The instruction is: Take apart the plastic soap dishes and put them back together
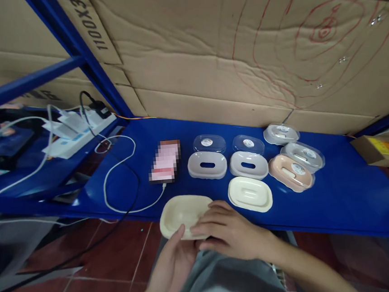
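Note:
A cream oval soap dish (181,208) is held at the shelf's front edge, its hollow side facing up. My left hand (179,261) grips it from below, the thumb over the near rim. The curled fingers of my right hand (234,231) lie over the dish's right end; their tips are partly inside it. Just beyond my right hand, a cream oval tray (250,194) with a raised middle rests on the blue surface. Behind stand two pale grey oval trays with slots, the left one (207,165) and the right one (249,165).
Two clear lids (209,143) lie behind the grey trays. At right are a peach soap box (291,172), lidded grey boxes (281,134) and a cardboard box (382,154). A phone (165,161) with a white cable and a power strip (80,131) are at left.

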`<state>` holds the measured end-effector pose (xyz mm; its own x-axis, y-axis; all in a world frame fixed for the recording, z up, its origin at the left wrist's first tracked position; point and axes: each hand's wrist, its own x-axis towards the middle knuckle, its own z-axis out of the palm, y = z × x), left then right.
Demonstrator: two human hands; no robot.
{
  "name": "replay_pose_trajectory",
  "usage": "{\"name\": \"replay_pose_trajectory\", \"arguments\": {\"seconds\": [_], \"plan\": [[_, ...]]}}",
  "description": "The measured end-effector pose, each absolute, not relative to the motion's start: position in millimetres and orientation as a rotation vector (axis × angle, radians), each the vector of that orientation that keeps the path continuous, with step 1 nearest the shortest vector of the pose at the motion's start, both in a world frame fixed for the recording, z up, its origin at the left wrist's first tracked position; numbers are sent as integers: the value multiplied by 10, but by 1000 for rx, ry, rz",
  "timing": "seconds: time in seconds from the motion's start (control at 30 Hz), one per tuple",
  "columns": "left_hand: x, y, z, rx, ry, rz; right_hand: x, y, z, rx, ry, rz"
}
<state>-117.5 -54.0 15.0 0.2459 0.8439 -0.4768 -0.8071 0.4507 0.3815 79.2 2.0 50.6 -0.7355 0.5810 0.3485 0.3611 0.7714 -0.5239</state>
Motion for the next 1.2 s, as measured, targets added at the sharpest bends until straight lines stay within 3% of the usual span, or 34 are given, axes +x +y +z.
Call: {"name": "replay_pose_trajectory", "arguments": {"seconds": [0.3,0.5,0.73,0.9,1.2], "plan": [[-1090,-308,316,-201,696,1268,790,881,396,-1305,-2539,-1],[-1027,-132,309,-148,622,1284,682,482,512,-1111,-2434,189],[-972,112,238,-57,587,1266,659,223,522,-1029,-2607,164],[-936,199,213,13,646,1271,776,602,566,-1018,-2548,357],[-925,220,167,23,607,1293,781,1664,498,-1472,-2503,204]]}}
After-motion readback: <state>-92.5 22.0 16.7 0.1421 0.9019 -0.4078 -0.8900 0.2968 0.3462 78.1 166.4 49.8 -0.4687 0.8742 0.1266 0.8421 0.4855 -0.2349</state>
